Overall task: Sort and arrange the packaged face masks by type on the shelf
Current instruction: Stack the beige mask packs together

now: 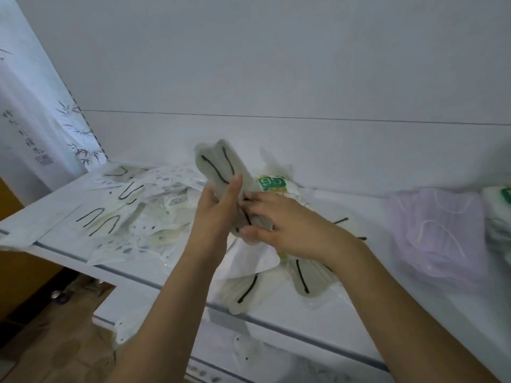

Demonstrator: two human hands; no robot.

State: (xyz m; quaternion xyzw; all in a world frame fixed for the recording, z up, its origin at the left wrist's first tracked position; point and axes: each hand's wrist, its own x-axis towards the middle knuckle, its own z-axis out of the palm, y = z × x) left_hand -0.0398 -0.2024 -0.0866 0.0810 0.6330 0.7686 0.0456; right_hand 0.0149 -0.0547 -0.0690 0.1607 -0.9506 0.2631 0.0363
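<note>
both hands grip grey mask pack [221, 167] upright above shelf [143, 277]. left hand [218, 205] wraps its left side, thumb up; right hand [279, 219] pinches lower end. loose packs [124, 214] heaped left, lilac masks [439, 230] right, green-label pack [272, 183] behind hands.

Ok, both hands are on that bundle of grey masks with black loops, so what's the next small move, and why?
Probably square the bundle of grey masks between the left hand and right hand, then lay it with the matching grey masks at the shelf's front edge. The same type lies there, the purple masks already sit apart at right, and the left pile looks mixed.
</note>
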